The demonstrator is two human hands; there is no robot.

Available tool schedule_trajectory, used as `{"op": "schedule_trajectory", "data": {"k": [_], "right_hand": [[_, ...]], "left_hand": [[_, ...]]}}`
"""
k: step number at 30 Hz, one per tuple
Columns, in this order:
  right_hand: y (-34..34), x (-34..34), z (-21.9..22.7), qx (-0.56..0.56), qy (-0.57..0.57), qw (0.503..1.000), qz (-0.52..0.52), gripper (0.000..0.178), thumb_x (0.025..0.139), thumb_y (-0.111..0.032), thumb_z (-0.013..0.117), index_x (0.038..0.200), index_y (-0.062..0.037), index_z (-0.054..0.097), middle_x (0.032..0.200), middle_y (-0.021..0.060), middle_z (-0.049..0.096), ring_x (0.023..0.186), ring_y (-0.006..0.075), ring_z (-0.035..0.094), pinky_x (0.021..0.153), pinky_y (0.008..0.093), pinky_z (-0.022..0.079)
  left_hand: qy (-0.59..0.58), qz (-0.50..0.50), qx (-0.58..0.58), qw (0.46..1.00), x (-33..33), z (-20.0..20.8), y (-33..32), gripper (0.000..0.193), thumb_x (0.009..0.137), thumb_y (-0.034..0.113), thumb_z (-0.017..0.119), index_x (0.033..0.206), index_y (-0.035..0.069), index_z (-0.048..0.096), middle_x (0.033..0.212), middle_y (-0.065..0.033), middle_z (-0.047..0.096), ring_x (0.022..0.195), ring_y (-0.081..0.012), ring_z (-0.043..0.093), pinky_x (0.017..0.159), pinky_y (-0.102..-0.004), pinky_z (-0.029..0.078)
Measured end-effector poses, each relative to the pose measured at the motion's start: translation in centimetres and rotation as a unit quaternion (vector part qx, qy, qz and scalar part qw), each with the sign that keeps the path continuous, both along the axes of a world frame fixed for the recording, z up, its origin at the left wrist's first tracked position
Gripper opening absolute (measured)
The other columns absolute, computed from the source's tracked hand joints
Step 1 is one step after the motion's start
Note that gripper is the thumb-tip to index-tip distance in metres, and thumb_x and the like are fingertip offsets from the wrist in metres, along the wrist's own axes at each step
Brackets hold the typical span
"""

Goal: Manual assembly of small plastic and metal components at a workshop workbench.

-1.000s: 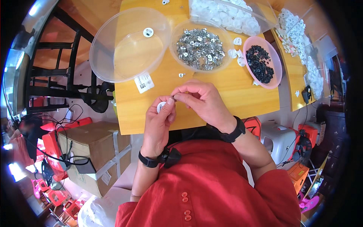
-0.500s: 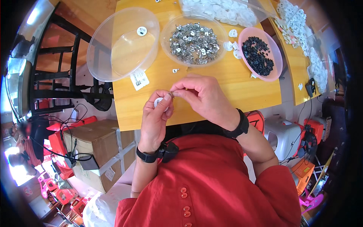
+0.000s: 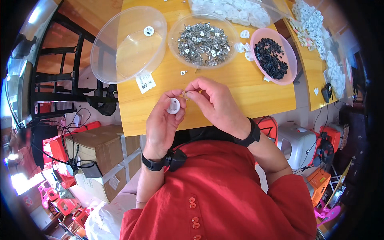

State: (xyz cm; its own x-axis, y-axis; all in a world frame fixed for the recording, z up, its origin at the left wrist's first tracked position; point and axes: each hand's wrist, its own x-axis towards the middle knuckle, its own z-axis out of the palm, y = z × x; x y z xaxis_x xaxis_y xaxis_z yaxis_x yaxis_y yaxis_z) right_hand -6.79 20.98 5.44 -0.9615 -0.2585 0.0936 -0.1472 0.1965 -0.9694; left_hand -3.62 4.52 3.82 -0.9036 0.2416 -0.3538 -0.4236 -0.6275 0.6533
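In front of my red shirt, over the near edge of the yellow wooden table [image 3: 248, 98], my two hands meet. A round white plastic piece [image 3: 173, 106] with small slots rests against the fingers of my left hand [image 3: 159, 126], which is closed on it. My right hand [image 3: 218, 105] pinches a tiny metal-looking piece [image 3: 185, 95] between thumb and forefinger, touching my left fingertips; its exact shape is too small to make out. Beyond them is a clear tub of small metal parts [image 3: 204, 42]. The large clear tub [image 3: 105, 60] at the left holds one white round piece [image 3: 149, 31].
A pink bowl [image 3: 293, 60] of small black parts stands at the right, with white plastic pieces [image 3: 245, 34] beside it. More white parts [image 3: 236, 12] fill a far container. A printed label [image 3: 145, 82] lies near the left tub. A cardboard box [image 3: 96, 146] is left of the table.
The white round piece has turned to show its slotted face more fully, as my left thumb has moved off it. My right hand has shifted slightly right, still pinching.
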Motion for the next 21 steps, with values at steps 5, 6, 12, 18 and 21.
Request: {"op": "schedule_trajectory", "data": {"k": [5,6,12,18,21], "right_hand": [[-0.1,0.3,-0.5,-0.036,-0.042,0.998,0.000,0.006,0.087,-0.004,0.059,0.088,0.0016,0.058,0.078,0.0129,0.063,0.069,0.0231,0.060,0.063,0.0313,0.047],[-0.2,0.3,-0.5,-0.036,-0.042,0.998,0.002,0.006,0.087,-0.004,0.059,0.088,0.0016,0.058,0.078,0.0129,0.063,0.069,0.0231,0.060,0.063,0.0313,0.047],[-0.3,0.4,-1.0,-0.042,-0.036,0.998,-0.003,0.006,0.087,-0.004,0.059,0.088,0.0017,0.058,0.078,0.0130,0.063,0.068,0.0235,0.060,0.063,0.0314,0.047],[-0.4,0.1,-0.7,-0.041,0.004,0.999,0.004,0.003,0.087,-0.002,0.058,0.089,0.0002,0.057,0.081,0.0125,0.060,0.071,0.0249,0.060,0.063,0.0319,0.047],[-0.3,-0.3,-1.1,0.014,0.131,0.991,0.011,0.003,0.087,0.000,0.057,0.089,-0.0009,0.056,0.084,0.0117,0.058,0.073,0.0249,0.059,0.063,0.0321,0.047]], "left_hand": [[-0.009,0.049,-0.005,0.999,0.1,-0.5,0.1,0.035,0.099,0.022,0.037,0.117,-0.003,0.053,0.102,-0.0074,0.057,0.083,-0.0138,0.050,0.076,-0.0267,0.042],[-0.009,0.050,-0.004,0.999,0.1,-0.3,0.2,0.035,0.099,0.022,0.037,0.117,-0.003,0.053,0.102,-0.0074,0.057,0.083,-0.0138,0.050,0.076,-0.0267,0.042],[-0.037,0.053,-0.017,0.998,0.0,0.5,0.3,0.038,0.098,0.019,0.040,0.126,-0.006,0.049,0.111,-0.0089,0.056,0.090,-0.0147,0.052,0.081,-0.0274,0.042],[0.020,-0.017,-0.079,0.996,0.4,-0.3,-0.3,0.029,0.098,0.020,0.043,0.113,0.000,0.056,0.097,-0.0043,0.059,0.080,-0.0112,0.049,0.071,-0.0243,0.039],[0.017,-0.025,-0.094,0.995,0.5,0.0,0.3,0.022,0.098,0.023,0.048,0.106,0.005,0.058,0.088,-0.0005,0.059,0.074,-0.0084,0.046,0.066,-0.0222,0.037]]}}
